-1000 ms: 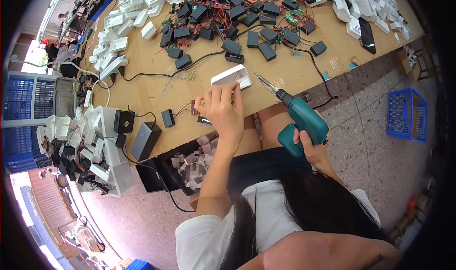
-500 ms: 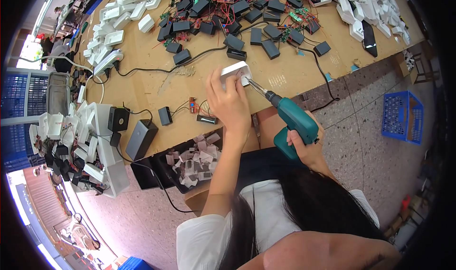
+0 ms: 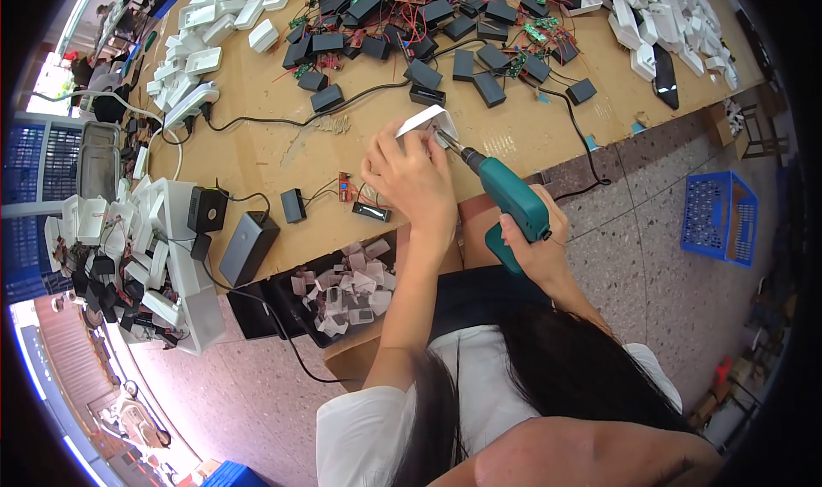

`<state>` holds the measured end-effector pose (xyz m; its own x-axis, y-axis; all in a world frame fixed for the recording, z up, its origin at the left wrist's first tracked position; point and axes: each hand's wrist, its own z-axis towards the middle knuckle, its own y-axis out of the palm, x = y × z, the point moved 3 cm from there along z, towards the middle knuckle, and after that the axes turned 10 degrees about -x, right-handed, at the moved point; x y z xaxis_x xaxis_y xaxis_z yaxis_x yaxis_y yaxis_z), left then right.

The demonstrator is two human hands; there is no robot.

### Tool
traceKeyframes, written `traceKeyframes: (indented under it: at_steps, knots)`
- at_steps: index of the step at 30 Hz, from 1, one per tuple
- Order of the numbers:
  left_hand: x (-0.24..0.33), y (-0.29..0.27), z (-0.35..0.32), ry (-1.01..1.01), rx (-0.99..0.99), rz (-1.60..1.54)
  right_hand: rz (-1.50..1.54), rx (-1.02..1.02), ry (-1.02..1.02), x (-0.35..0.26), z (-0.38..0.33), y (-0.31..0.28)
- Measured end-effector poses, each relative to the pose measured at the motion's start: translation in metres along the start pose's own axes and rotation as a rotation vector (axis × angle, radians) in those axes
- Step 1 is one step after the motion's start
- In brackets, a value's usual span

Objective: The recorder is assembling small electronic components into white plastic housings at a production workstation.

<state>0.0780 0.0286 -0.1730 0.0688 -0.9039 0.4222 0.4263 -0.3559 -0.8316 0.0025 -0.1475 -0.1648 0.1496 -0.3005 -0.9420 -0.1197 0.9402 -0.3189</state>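
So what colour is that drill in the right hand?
Teal green, with a dark metal bit; the head view shows the drill gripped by the right hand.

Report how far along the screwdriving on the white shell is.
Done: finished-looking white housings lie stacked at the table's far left. In hand: the left hand steadies a white plastic shell on the wooden table while the right hand presses the teal electric screwdriver bit into it. Left: many black boxes with red-wired boards wait beyond.
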Motion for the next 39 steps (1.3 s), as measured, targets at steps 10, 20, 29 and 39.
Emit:
traceKeyframes:
  at_steps: [10, 20, 29, 39]
  knots:
    - [-0.008, 0.005, 0.005, -0.01, 0.01, -0.009, -0.017, -0.008, -0.013, 0.004, 0.009, 0.007]
    - [-0.015, 0.01, 0.006, -0.006, 0.037, -0.002, -0.069, -0.035, -0.041, 0.001, 0.016, 0.011]
    - [-0.019, 0.01, 0.004, 0.0, 0.044, 0.003, -0.022, -0.039, 0.042, 0.004, 0.013, 0.015]
    - [-0.021, 0.009, 0.002, -0.001, 0.045, 0.005, 0.043, -0.031, 0.126, 0.01, 0.01, 0.018]
